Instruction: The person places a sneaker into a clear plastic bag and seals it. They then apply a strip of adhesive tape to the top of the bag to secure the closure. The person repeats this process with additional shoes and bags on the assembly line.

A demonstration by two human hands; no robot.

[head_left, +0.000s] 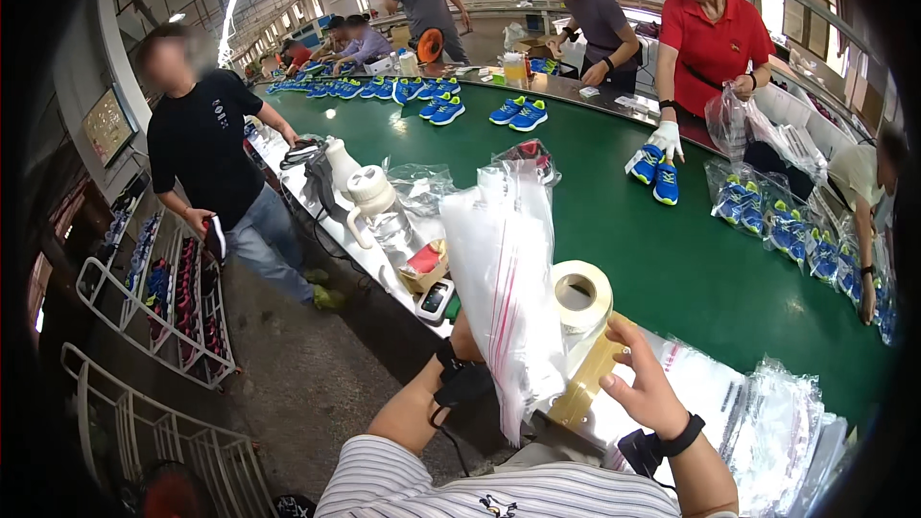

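A thick sheaf of clear plastic zip bags [504,278] with pink seal lines stands upright in front of me. My left hand [464,334] is behind it and holds it, most of the fingers hidden by the plastic. To the right, my right hand [650,391] is open and holds nothing, its fingers apart above the bench. Just beyond it stands a roll of cream tape or labels [581,297]. More flat plastic bags [772,432] lie in a pile to the right of that hand.
A green conveyor belt [413,149] carries blue shoes [518,113]. Across it, a person in red [715,38] handles a pair with a white glove. Left are a lidded jug [374,197], a small white device [436,301], a person in black [211,125] and shoe racks [153,317].
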